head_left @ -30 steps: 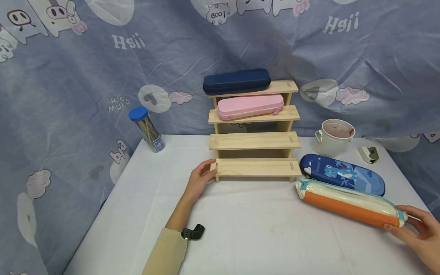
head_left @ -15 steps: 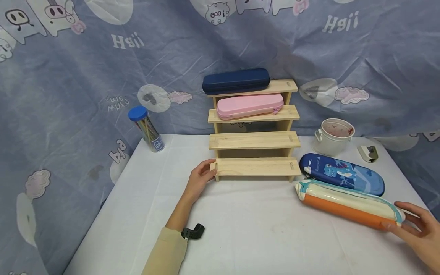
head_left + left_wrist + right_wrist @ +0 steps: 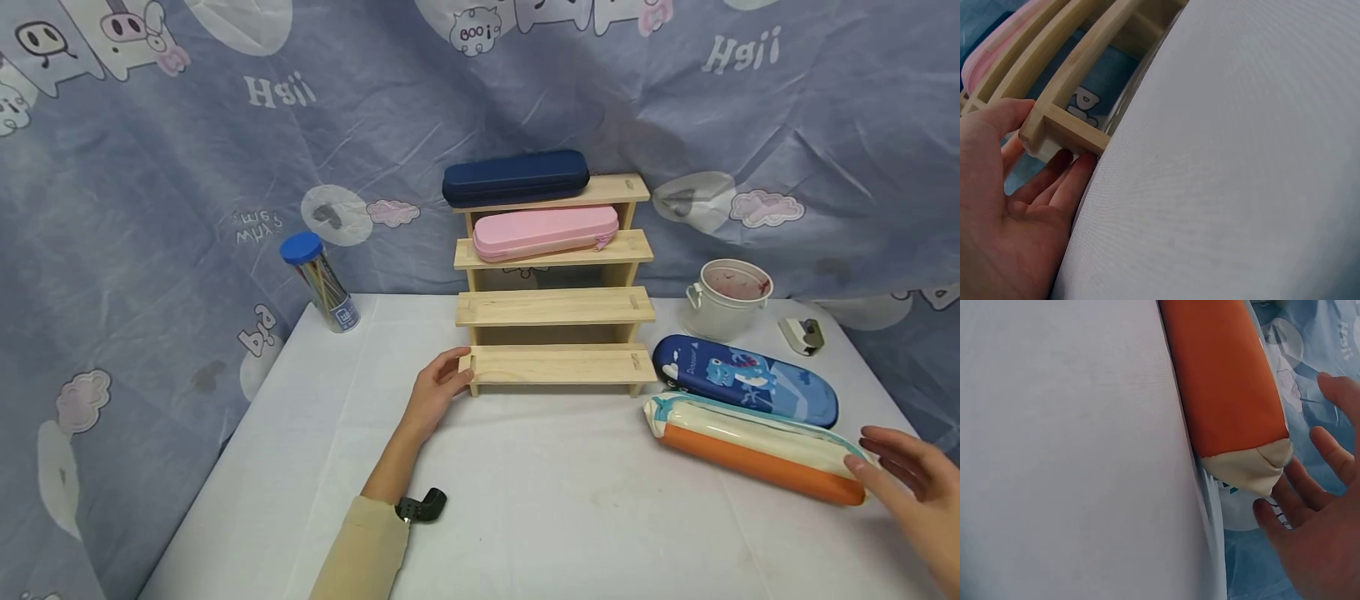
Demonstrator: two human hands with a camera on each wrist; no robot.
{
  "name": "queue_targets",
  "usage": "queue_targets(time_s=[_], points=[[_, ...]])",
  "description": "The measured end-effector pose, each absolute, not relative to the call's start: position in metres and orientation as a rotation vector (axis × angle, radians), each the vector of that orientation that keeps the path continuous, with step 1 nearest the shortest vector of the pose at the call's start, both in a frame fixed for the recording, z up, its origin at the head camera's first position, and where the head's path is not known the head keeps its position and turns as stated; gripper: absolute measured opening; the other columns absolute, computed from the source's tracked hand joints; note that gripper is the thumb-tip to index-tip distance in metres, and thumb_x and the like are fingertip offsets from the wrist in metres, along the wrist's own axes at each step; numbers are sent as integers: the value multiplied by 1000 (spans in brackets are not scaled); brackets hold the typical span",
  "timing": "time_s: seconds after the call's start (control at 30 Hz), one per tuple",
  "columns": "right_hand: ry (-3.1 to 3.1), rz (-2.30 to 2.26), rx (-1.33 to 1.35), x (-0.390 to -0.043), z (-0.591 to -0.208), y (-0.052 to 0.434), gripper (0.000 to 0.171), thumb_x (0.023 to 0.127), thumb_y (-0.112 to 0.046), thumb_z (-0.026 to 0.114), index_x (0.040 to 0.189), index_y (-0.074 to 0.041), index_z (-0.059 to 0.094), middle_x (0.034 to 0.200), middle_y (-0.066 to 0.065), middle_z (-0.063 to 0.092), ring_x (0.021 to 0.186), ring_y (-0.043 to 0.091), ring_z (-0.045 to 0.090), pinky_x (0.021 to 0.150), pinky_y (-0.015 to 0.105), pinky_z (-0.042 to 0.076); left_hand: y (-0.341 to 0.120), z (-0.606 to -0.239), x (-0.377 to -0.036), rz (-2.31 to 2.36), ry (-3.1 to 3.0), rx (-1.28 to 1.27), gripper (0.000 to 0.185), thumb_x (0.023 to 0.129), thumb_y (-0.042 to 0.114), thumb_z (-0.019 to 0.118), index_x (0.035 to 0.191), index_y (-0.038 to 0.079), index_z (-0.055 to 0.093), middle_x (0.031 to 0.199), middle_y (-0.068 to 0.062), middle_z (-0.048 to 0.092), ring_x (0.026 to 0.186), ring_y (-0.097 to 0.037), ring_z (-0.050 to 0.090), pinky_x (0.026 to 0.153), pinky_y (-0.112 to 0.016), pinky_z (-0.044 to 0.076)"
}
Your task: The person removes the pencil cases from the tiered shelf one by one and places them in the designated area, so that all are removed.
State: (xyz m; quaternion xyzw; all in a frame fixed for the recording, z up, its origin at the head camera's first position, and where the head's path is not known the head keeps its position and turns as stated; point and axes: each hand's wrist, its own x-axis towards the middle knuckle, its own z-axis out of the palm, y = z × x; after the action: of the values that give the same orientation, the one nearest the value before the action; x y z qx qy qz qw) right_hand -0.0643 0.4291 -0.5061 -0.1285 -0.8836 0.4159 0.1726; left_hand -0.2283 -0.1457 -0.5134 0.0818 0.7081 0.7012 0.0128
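Left grip (image 3: 439,388) holds wooden rack (image 3: 558,365); right grip (image 3: 913,483) loose-fingered beside orange case (image 3: 757,457).

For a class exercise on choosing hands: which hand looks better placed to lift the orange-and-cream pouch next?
Probably the right hand: it is at the right end of the orange-and-cream pouch, while the left hand grips the wooden rack, farther away.

- I see a blue-lidded clear jar (image 3: 343,315) of thin sticks (image 3: 321,285) at the far left of the white bench (image 3: 570,508).
- Back right, I see a white bucket (image 3: 716,322).
- Beside it, a small white-and-dark object (image 3: 802,337).
- Behind, printed blue-grey cloth (image 3: 187,175).
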Motion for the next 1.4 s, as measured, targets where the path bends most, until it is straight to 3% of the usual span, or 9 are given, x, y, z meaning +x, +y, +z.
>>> queue_targets(time_s=[0.1,0.27,0.37,0.5,0.6,0.77,0.93,1.13,1.4], points=[[-2539,1173,-351,-62,-483,409,58,96,-20,61,148,-17,35,133,-10,42,133,2,31,102,4,20,-146,-513,-228,2188,2202,256,43,87,29,73,128,21,61,128,-10,55,116,-22,57,87,-34,53],[-2631,1145,-387,-68,-461,387,61,98,-29,56,151,-13,30,146,21,32,140,30,23,115,37,17,-146,-513,-229,2182,2210,255,42,88,28,72,128,21,60,128,-11,55,116,-23,56,87,-34,53],[-2631,1118,-346,-77,-456,382,58,98,-28,57,149,-12,34,143,21,36,135,25,33,109,20,24,-146,-513,-229,2176,2212,246,42,87,29,73,127,22,61,128,-10,55,116,-22,56,87,-34,53],[-2590,1088,-224,-88,-452,378,52,96,-23,61,143,-11,43,130,1,46,112,1,42,85,-3,29,-146,-513,-229,2175,2207,245,43,87,29,73,128,22,60,128,-10,55,117,-22,56,87,-34,53],[-2573,1091,-153,-95,-447,375,50,96,-22,62,141,-9,45,126,-6,46,104,-5,40,84,-4,29,-146,-511,-228,2169,2210,246,43,88,28,72,129,20,60,130,-11,54,117,-22,56,87,-34,53],[-2567,1080,-103,-105,-441,367,50,95,-22,62,141,-11,46,126,-1,49,105,-10,40,85,-5,27,-146,-509,-228,2157,2205,249,46,89,29,71,132,17,58,132,-13,53,119,-23,55,90,-35,52],[-2564,1100,-43,-115,-434,358,50,94,-23,64,141,-14,47,122,-7,51,105,-13,40,82,-5,29,-146,-511,-228,2167,2210,249,43,88,30,72,129,22,60,129,-10,55,117,-21,56,89,-34,52],[-2627,1103,-44,-127,-423,352,51,95,-33,61,143,-27,44,131,7,50,116,-1,42,82,-5,28,-147,-512,-228,2176,2216,243,41,88,29,72,127,24,61,129,-7,55,116,-20,57,87,-34,53],[-2639,1108,12,-137,-415,339,52,96,-31,61,144,-22,43,132,11,48,116,10,43,85,-2,29,-146,-513,-229,2178,2207,265,44,88,28,72,130,19,59,130,-11,55,117,-23,56,88,-35,53]])
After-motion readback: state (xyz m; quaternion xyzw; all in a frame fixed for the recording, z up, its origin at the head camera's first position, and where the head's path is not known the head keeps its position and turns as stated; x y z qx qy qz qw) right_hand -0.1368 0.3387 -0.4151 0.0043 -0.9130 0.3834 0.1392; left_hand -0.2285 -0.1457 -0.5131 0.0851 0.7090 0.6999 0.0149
